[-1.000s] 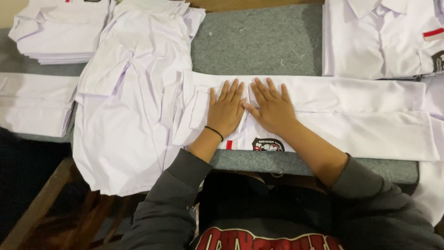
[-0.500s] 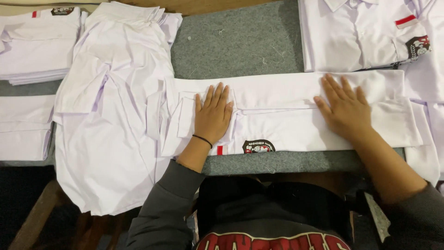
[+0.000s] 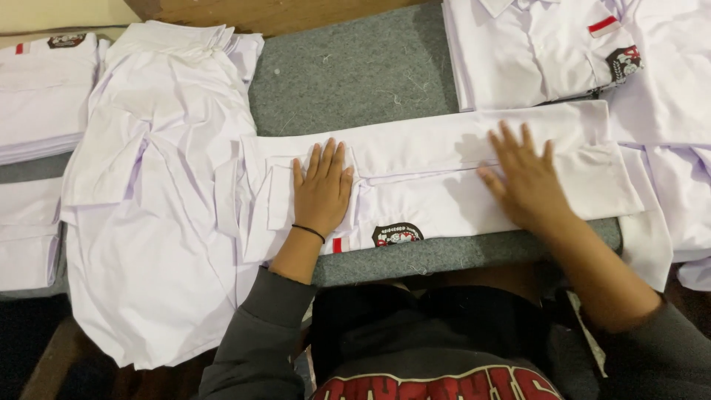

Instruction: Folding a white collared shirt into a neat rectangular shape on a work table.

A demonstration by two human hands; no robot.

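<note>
Folded shirt (image 3: pixel 444 178) smoothed flat on the worktop (image 3: pixel 355 74).
The right hand (image 3: pixel 527 181) has been slid outward from the left hand (image 3: pixel 323 189); both are spread, palms pressed on the shirt, flattening its fold.

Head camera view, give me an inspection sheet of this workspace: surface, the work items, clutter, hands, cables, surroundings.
Surface: grey felt-covered table, lint specks on it, wooden edge at the far side.
Job's things: white shirt folded into a long strip, lying flat across the table, badge and red stripe near the front edge.
Clutter: unfolded white shirt draped at left; stack of folded white shirts far left; another white shirt at top right.
Grips: left hand flat on the strip, black band on the wrist; right hand flat on it, fingers spread.
Cables: nothing seen.
Surroundings: dark floor below the table; grey sleeves.
</note>
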